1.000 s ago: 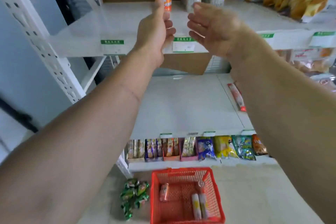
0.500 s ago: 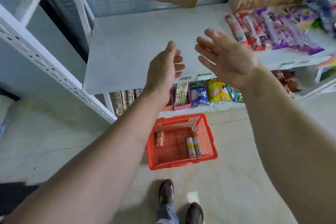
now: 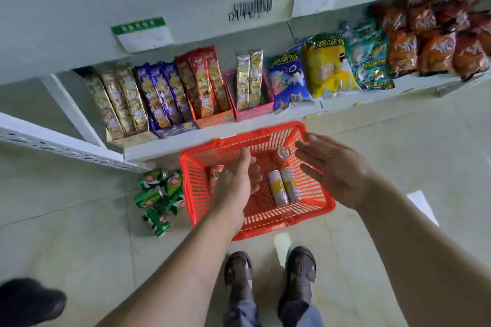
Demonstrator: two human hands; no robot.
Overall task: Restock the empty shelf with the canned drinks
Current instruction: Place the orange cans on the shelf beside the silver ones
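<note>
A red plastic basket [image 3: 194, 188] stands on the floor in front of the shelves. Inside lie two slim silver-and-yellow cans [image 3: 283, 187] side by side, an upright can [image 3: 283, 152] seen from its top, and an orange can [image 3: 214, 174] partly hidden by my left hand. My left hand [image 3: 235, 186] hangs over the basket's left half, fingers relaxed, holding nothing. My right hand [image 3: 334, 170] hovers over the basket's right rim, fingers spread, empty. The white shelf [image 3: 79, 8] above is bare where it shows.
Several green cans [image 3: 159, 194] lie on the tiled floor left of the basket. The bottom shelf holds cracker packs [image 3: 159, 95] and snack bags [image 3: 329, 64]. My two shoes [image 3: 268, 273] stand just behind the basket. A dark object [image 3: 29, 300] sits at lower left.
The view has tilted down from the upper shelf to the floor. Both empty hands have dropped from shelf height to just above the red basket.
</note>
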